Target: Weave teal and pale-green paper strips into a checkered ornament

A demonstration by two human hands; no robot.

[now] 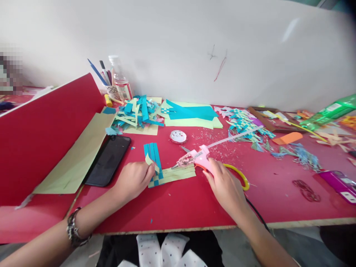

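Note:
My right hand (224, 181) is closed round the handle of a pink hot glue gun (201, 157), with a long glue stick (236, 136) poking out of its back. The gun's nozzle points left, over pale green strips of a partly woven paper piece (179, 174). Blue strips (152, 154) of the same piece run away from me, and a small blue and green check shows at the corner. Pinched in my left hand (136, 180) is a pale green paper strip (150, 161), its end curled up above the weave.
A black phone (109, 161) and a pale green sheet (78, 159) lie left, beside a red divider (55, 137). Behind are paper scraps (139, 113), a round white lid (178, 137) and a bottle (121, 79). Yellow-handled scissors (240, 174) lie partly under the gun; woven pieces (244, 122) are right.

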